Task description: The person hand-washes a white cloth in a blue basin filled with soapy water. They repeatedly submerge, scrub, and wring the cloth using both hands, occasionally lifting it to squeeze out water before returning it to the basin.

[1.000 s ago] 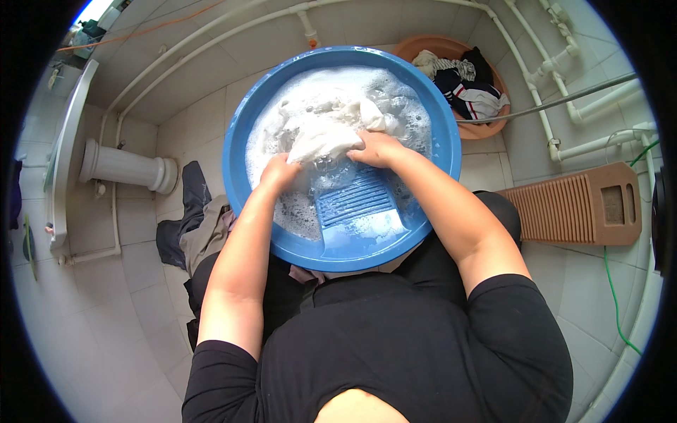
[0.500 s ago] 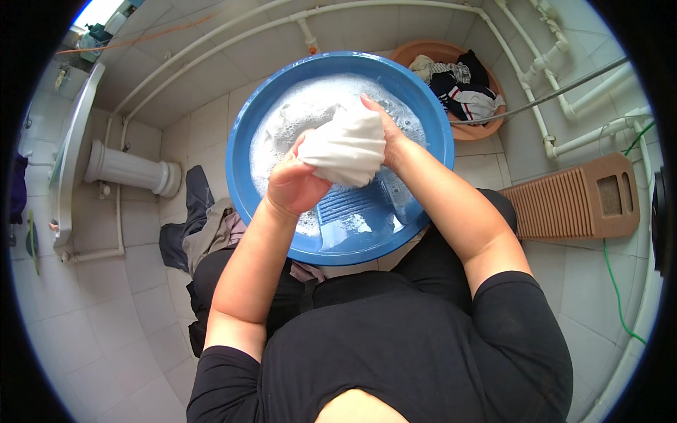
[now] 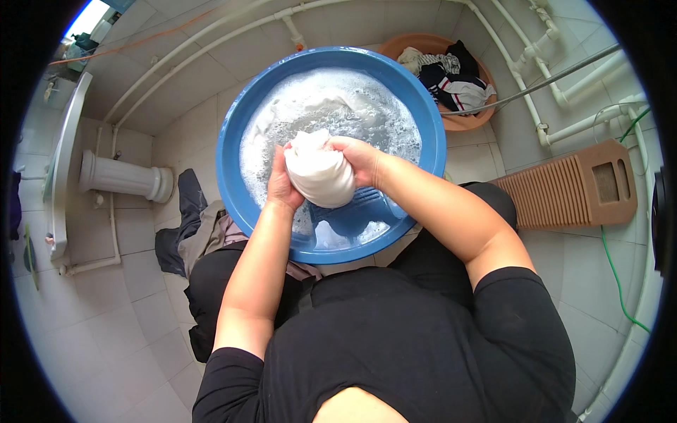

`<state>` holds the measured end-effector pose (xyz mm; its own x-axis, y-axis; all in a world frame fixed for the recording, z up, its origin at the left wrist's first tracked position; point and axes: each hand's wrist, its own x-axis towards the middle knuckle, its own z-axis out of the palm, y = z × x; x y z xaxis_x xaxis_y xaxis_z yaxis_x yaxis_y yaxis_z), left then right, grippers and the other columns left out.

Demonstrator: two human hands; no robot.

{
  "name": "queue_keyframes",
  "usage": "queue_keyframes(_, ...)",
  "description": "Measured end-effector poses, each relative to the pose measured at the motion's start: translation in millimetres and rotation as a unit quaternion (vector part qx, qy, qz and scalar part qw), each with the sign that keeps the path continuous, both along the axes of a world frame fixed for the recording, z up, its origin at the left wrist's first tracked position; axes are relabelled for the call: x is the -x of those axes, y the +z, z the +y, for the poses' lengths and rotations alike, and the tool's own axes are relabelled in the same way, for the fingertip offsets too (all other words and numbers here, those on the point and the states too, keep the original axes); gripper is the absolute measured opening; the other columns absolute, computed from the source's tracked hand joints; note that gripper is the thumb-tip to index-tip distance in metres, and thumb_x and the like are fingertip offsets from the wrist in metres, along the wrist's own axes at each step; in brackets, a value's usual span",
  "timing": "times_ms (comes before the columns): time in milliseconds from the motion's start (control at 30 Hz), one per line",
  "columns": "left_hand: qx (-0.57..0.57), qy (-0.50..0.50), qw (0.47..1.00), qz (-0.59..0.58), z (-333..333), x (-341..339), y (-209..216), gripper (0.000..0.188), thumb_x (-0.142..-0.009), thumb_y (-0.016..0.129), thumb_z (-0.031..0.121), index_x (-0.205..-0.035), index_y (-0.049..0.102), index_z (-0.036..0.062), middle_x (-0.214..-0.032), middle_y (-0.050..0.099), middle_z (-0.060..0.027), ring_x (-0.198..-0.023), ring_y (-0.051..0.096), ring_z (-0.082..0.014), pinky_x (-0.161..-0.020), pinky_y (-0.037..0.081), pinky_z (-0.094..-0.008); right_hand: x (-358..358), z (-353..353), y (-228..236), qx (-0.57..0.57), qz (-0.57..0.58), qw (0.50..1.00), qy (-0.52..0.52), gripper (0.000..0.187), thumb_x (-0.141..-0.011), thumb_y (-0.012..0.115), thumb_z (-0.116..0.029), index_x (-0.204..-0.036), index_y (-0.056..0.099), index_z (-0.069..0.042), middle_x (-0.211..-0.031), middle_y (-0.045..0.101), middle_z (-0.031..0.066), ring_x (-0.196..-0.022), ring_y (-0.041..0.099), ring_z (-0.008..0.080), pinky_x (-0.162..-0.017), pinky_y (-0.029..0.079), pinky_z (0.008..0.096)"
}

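Note:
Between my two hands a bunched white cloth (image 3: pixel 321 173) hangs over the blue basin (image 3: pixel 227 151), gathered into a rounded bundle. My left hand (image 3: pixel 282 185) grips its left side, and my right hand (image 3: pixel 360 161) is closed on its upper right. Below it lies soapy water (image 3: pixel 282 95) with white foam. More white fabric seems to float in the suds toward the far side, though foam blurs its outline. A ribbed blue washboard surface (image 3: pixel 367 201) is moulded into the near side of the basin, partly covered by the cloth.
An orange tub (image 3: pixel 469 121) with dark and white clothes stands beyond the basin at the right. A brown washboard (image 3: pixel 564 187) leans at my right. Grey and dark clothes (image 3: pixel 194 229) lie on the floor at left, near a white sink pedestal (image 3: pixel 127 176). White pipes (image 3: pixel 211 44) run along the walls.
Both hands have come nearer and lower with the white cloth. It was a spread, pleated fold and is now a compact rounded bundle. The view has shifted slightly.

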<state>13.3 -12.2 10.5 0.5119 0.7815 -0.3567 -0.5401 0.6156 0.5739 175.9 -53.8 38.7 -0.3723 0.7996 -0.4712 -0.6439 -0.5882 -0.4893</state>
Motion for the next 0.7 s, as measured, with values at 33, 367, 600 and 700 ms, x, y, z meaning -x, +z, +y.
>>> queue_keyframes(33,0.034,-0.006,0.998,0.047,0,0,5,0.038,-0.084,0.06,0.027,-0.113,0.051,0.0039,-0.108,0.059,-0.0111,-0.097,0.058,-0.022,-0.084,0.048,-0.0336,-5,2,-6,0.008,-0.085,0.996,0.029,0.034,-0.079,0.052,-0.018,-0.106,0.056,0.002,-0.101,0.061,0.0148,-0.093,0.059,0.0227,-0.083,0.048,0.0349)
queue_keyframes(367,-0.225,-0.182,0.849,0.442,-3,-12,-3,0.025,-0.083,0.054,0.023,-0.088,0.06,-0.0009,-0.083,0.062,-0.0121,-0.079,0.06,-0.0183,-0.071,0.045,-0.0298,-10,0,-40,-0.147,-0.586,0.783,0.151,0.054,-0.08,0.043,-0.048,-0.111,0.059,-0.007,-0.123,0.049,0.0216,-0.112,0.05,0.0328,-0.093,0.04,0.0363)
queue_keyframes(600,-0.553,-0.043,0.577,0.6,-78,-3,-5,0.023,-0.082,0.051,0.021,-0.099,0.051,0.0048,-0.104,0.056,-0.0144,-0.099,0.051,-0.0347,-0.084,0.039,-0.0439,28,-64,-25,-0.368,-0.763,0.531,-0.018,0.029,-0.078,0.053,-0.037,-0.089,0.063,-0.012,-0.103,0.058,0.0101,-0.099,0.051,0.0317,-0.082,0.039,0.05)
queue_keyframes(700,-0.521,-0.059,0.58,0.623,-45,-11,-16,0.029,-0.083,0.05,0.028,-0.101,0.051,0.0048,-0.1,0.057,-0.0147,-0.094,0.053,-0.0346,-0.082,0.04,-0.0446,11,-36,-25,-0.281,-0.718,0.637,0.026,0.027,-0.079,0.05,-0.036,-0.084,0.062,-0.012,-0.09,0.062,0.0099,-0.088,0.057,0.0318,-0.074,0.045,0.0449)
